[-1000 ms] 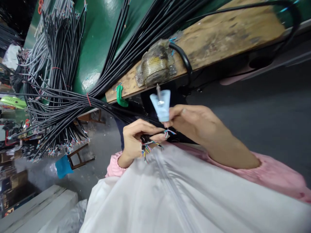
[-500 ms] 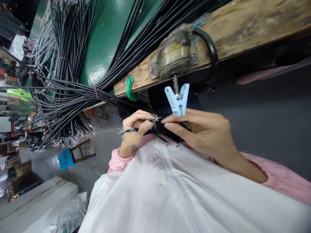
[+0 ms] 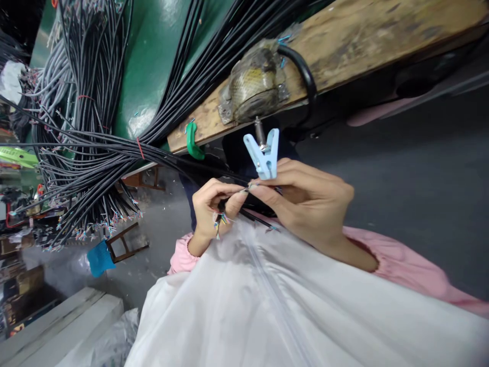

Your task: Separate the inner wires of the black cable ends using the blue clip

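Observation:
My left hand (image 3: 216, 206) is closed around black cables, with thumb and forefinger pinching at a cable end. A fan of coloured wire ends (image 3: 220, 220) pokes out below its fingers. My right hand (image 3: 305, 204) pinches the same spot, its fingertips meeting the left ones on thin wires that are mostly hidden. Just above the right fingers, a light blue clothespin-like clip (image 3: 263, 153) sits on the metal shaft of a tape-wrapped motor (image 3: 254, 84). Another black cable end (image 3: 267, 224) lies beneath the hands, over the white apron (image 3: 214, 306).
The motor is fixed on a wooden board (image 3: 367, 46) at the green table's (image 3: 141, 66) edge, beside a green hook-shaped piece (image 3: 194, 140). Bundles of black cables (image 3: 95, 76) cover the left side. A blue stool (image 3: 100, 258) stands on the floor.
My right hand has moved left, and its fingertips now meet those of my left hand. The coloured wire ends under the left hand have swung downward. The view has shifted slightly.

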`<state>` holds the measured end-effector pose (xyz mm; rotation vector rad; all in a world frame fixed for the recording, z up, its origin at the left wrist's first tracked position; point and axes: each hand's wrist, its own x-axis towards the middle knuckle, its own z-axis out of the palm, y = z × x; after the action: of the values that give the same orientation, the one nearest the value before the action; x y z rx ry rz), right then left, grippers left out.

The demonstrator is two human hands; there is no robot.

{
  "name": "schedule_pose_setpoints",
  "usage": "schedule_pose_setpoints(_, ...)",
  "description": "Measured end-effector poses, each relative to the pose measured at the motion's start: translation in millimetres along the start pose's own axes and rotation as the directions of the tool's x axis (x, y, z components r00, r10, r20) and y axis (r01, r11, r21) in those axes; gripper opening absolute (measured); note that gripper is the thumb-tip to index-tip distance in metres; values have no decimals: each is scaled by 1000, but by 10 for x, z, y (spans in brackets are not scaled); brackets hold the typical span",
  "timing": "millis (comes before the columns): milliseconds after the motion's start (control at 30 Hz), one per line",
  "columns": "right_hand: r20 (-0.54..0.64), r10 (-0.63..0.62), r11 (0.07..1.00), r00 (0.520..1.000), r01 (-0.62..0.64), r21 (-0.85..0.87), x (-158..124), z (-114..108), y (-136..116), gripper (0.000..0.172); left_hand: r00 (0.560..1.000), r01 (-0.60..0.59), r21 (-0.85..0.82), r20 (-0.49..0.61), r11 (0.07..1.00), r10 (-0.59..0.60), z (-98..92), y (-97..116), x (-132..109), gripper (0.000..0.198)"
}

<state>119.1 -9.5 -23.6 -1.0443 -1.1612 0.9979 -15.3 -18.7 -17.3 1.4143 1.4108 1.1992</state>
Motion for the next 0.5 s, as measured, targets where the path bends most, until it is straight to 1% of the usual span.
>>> schedule_pose_setpoints(133,-112,-139,990,984,133,-54,-33,64,90,20,996,34,21,-78,999,-32,69,14,-65,43)
schedule_pose_setpoints(200,-126,-166,985,978,158,-69,-47,94,156,23,993,57,-5,-106,998,-57,86,16,-88,42)
schedule_pose_setpoints(300,-102,-114,990,988,105,-91,-56,126,241,31,987,128,-44,-94,991,-132,89,10,-105,44)
schedule_pose_setpoints(367,-93,-80,994,992,72,-87,-56,135,269,35,984,156,-68,-82,985,-161,85,-1,-108,45)
schedule_pose_setpoints(433,-93,-61,998,994,59,-29,-53,129,267,34,986,142,-89,-80,986,-149,80,-17,-106,44)
schedule_pose_setpoints(467,-74,-30,999,997,32,30,-49,118,257,33,988,132,-97,-71,986,-139,77,-27,-104,43)
schedule_pose_setpoints(500,-31,24,993,999,-21,112,-41,102,242,32,990,125,-103,-57,987,-131,72,-36,-100,42)
